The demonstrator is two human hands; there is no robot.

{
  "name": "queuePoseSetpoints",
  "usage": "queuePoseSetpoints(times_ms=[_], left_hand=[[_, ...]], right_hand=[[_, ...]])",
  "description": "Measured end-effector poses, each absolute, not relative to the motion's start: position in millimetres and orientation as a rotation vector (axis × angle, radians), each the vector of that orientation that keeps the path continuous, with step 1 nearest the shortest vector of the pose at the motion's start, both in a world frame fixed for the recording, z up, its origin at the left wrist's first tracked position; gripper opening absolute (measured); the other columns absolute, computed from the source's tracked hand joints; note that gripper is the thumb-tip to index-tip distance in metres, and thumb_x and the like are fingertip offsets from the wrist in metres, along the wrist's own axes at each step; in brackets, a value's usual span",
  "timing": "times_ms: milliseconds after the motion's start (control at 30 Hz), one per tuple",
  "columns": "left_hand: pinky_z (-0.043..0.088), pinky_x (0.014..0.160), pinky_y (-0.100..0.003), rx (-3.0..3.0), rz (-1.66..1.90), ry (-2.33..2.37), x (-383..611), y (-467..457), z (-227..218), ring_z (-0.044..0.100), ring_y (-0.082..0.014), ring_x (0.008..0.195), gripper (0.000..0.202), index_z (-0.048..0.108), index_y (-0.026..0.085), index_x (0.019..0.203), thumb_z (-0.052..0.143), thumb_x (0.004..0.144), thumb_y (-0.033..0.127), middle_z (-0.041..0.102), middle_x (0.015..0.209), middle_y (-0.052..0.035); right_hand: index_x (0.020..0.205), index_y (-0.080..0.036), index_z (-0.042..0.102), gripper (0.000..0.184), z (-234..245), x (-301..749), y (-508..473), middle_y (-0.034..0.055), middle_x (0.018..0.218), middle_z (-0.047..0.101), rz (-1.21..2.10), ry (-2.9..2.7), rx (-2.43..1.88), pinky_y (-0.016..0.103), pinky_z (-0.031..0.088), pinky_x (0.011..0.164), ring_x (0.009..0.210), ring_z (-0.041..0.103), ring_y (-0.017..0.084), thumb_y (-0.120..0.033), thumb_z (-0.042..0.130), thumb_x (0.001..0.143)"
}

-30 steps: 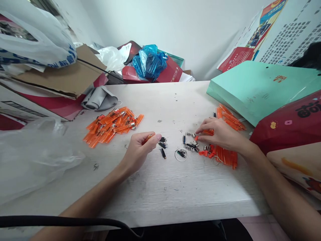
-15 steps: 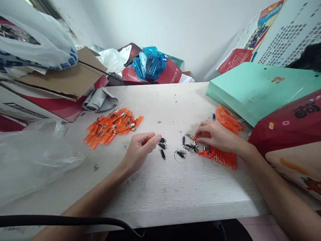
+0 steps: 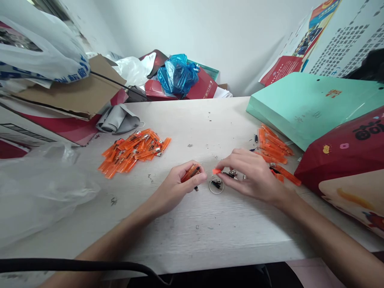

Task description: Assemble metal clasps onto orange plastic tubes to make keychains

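My left hand (image 3: 180, 185) is closed around an orange lighter body (image 3: 191, 173), held just above the white table (image 3: 192, 224). My right hand (image 3: 249, 176) pinches a small orange plastic piece (image 3: 216, 171) between thumb and forefinger, close to the lighter's end. Under the two hands lie a small wire ring (image 3: 216, 186) with a black part inside it and several small metal parts (image 3: 232, 173). A pile of orange lighters (image 3: 135, 151) lies to the left. Another heap of orange lighter bodies (image 3: 274, 148) lies to the right, behind my right hand.
A mint green paper bag (image 3: 312, 104) and a red bag (image 3: 345, 160) crowd the right side. Cardboard boxes (image 3: 66, 104), a grey cloth (image 3: 117, 119) and clear plastic (image 3: 39, 188) fill the left. A blue plastic bag (image 3: 178, 74) and red boxes sit at the back. A black cable (image 3: 75, 265) runs along the near edge.
My right hand left the orange heap and moved left with a small orange piece pinched in it. My left hand shifted right with the lighter, so the two hands now almost meet.
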State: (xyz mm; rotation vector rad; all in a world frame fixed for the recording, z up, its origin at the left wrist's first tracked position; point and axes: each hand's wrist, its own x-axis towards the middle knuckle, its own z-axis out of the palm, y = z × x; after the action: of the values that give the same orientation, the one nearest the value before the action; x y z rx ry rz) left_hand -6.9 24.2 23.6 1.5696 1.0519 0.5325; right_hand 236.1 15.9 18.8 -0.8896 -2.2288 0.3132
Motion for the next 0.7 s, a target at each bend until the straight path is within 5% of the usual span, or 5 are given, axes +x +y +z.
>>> queuePoseSetpoints(times_ms=[333, 533, 700], left_hand=[[0.032, 0.062, -0.026, 1.697, 0.553, 1.06, -3.2, 17.6, 24.6, 0.039, -0.0114, 0.068, 0.029, 0.061, 0.018, 0.082, 0.064, 0.096, 0.044, 0.047, 0.072, 0.0042], [0.031, 0.059, -0.025, 1.687, 0.593, 1.06, -2.7, 15.0, 26.4, 0.038, -0.0105, 0.064, 0.022, 0.062, 0.018, 0.086, 0.067, 0.095, 0.038, 0.045, 0.07, 0.005], [0.031, 0.058, -0.024, 1.656, 0.643, 1.05, -2.4, 13.8, 28.0, 0.038, -0.0095, 0.064, 0.018, 0.064, 0.018, 0.089, 0.069, 0.094, 0.034, 0.049, 0.072, 0.0049]], right_hand=[[0.109, -0.021, 0.066, 0.01, 10.0, 226.2, 9.1, 0.006, 0.099, 0.075, 0.272, -2.262, -0.782, 0.036, 0.048, 0.074, 0.088, 0.066, 0.019, -0.022, 0.058, 0.102], [0.11, -0.02, 0.067, 0.011, 12.8, 223.4, 6.8, 0.0065, 0.103, 0.073, 0.54, -2.095, -0.755, 0.033, 0.054, 0.08, 0.093, 0.067, 0.017, -0.021, 0.064, 0.099], [0.107, -0.023, 0.07, 0.012, 12.4, 222.1, 8.1, 0.0027, 0.101, 0.074, 0.732, -1.963, -0.808, 0.029, 0.054, 0.071, 0.085, 0.067, 0.015, -0.024, 0.07, 0.095]])
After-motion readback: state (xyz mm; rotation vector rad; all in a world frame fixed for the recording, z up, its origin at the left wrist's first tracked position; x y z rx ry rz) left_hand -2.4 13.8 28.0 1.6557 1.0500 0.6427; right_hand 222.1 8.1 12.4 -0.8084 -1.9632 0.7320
